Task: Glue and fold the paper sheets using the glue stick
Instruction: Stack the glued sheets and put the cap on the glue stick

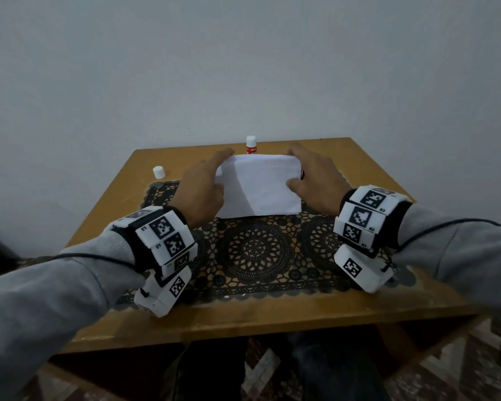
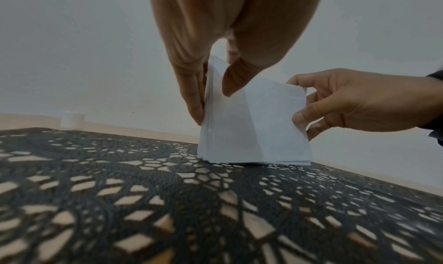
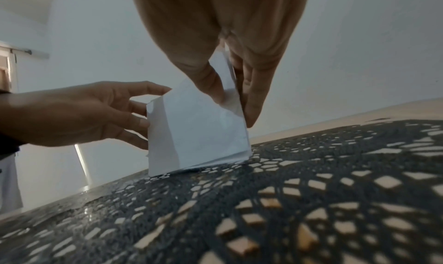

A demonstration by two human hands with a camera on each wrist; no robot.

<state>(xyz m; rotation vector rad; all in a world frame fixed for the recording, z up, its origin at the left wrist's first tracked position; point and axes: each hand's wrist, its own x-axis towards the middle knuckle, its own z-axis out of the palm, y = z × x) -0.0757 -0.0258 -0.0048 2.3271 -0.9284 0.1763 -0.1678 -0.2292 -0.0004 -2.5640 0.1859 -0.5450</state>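
Squaring the folded paper sheets on edge

Head view: left hand (image 1: 202,188) and right hand (image 1: 315,180) pinch the paper sheets (image 1: 259,188) upright on the lace mat (image 1: 255,250), the glue stick (image 1: 251,145) just beyond at the far side. Left wrist view: thumb in front, fingers behind. Right wrist view: bottom edges fan, so I'd tap them flush before creasing.

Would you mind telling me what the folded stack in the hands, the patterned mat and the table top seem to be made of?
Folded stack: thin matte white paper, with a sharp crease and layered edges showing at the bottom.
Patterned mat: dark openwork lace, likely crocheted thread or moulded vinyl; the table shows through its holes.
Table: smooth tan top, probably varnished wood or laminate; the right wrist view shows a faint sheen.
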